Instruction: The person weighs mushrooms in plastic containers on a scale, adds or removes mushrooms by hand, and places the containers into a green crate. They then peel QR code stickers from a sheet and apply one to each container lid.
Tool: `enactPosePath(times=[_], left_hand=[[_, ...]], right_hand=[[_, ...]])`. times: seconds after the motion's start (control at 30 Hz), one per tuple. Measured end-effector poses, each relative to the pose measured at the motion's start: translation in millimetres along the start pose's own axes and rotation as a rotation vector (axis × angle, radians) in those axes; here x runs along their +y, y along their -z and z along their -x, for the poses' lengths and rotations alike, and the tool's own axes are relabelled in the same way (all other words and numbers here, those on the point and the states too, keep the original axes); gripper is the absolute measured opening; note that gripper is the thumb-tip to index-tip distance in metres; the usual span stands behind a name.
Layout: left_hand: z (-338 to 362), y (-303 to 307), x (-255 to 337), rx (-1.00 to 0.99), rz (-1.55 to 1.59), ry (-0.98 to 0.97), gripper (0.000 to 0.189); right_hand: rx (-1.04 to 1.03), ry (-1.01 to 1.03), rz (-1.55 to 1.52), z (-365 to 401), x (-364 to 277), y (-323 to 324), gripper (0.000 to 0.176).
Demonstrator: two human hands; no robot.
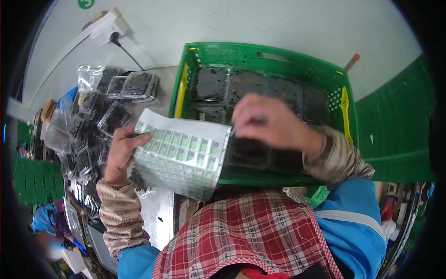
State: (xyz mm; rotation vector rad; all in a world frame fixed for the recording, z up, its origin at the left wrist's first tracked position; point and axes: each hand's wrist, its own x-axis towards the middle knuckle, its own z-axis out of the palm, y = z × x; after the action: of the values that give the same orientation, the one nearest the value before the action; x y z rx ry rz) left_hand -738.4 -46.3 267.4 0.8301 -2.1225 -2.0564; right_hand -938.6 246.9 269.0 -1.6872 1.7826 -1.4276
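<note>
In the green crate (260, 49) | right hand (269, 123) on a box (253, 153), grip too blurry to tell | left hand (120, 153) holds sticker sheet (181, 153) | step: likely sticking labels; next needs one more peeled off.

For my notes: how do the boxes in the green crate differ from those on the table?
The crate boxes lie flat in neat rows; the table boxes sit in a tilted heap. The right hand is over the crate boxes; the table boxes lie beside the left hand. Both are clear, dark inside.
</note>
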Motion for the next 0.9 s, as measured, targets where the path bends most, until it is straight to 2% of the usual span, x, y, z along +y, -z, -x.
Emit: enactPosePath(times=[0.03, 0.07, 0.1, 0.17, 0.3, 0.37, 0.4, 0.43, 0.47, 0.53, 0.57, 0.67, 0.77, 0.9], left_hand=[[1, 3, -3, 0.001, 0.033, -0.012, 0.028], [3, 4, -5, -0.002, 0.068, -0.018, 0.027], [2, 5, -6, 0.001, 0.105, -0.029, 0.027], [-2, 3, -8, -0.007, 0.102, -0.035, 0.026], [-3, -11, 2, -0.029, 0.127, -0.026, 0.023], [-2, -17, 7, 0.001, 0.086, -0.047, 0.022], [-1, -19, 9, 0.039, 0.088, -0.033, 0.022], [3, -19, 12, 0.091, 0.090, -0.023, 0.022], [6, -23, 17, 0.128, 0.101, -0.058, 0.021], [4, -26, 23, 0.176, 0.149, -0.137, 0.020], [4, -27, 27, 0.191, 0.160, -0.166, 0.019], [9, -31, 36, 0.199, 0.184, -0.244, 0.019], [14, -29, 39, 0.154, 0.333, -0.319, 0.021], [22, -24, 45, 0.130, 0.367, -0.345, 0.024]], right_hand=[[0.010, -0.203, -0.057, 4, 13, 17, 0.005], [-0.010, -0.323, -0.110, 13, 49, 30, 0.007], [-0.177, -0.409, 0.005, 22, 71, 41, 0.009], [-0.335, -0.445, 0.179, 34, 96, 30, 0.010], [-0.369, -0.338, 0.287, 38, 125, -1, 0.012], [-0.202, -0.316, 0.677, 40, 127, -11, 0.020], [-0.092, -0.389, 0.748, 38, 119, -10, 0.023], [0.047, -0.283, 0.793, 36, 121, -6, 0.026], [0.077, -0.344, 0.601, 29, 111, 1, 0.024], [0.142, -0.593, -0.462, -1, 55, 6, 0.014], [0.178, -0.543, -0.600, -10, 35, -3, 0.015], [0.272, -0.328, -0.583, -24, 14, -23, 0.014], [0.370, -0.294, -0.658, -44, 8, -15, 0.015], [0.374, -0.271, -0.510, -50, -4, -7, 0.015]])
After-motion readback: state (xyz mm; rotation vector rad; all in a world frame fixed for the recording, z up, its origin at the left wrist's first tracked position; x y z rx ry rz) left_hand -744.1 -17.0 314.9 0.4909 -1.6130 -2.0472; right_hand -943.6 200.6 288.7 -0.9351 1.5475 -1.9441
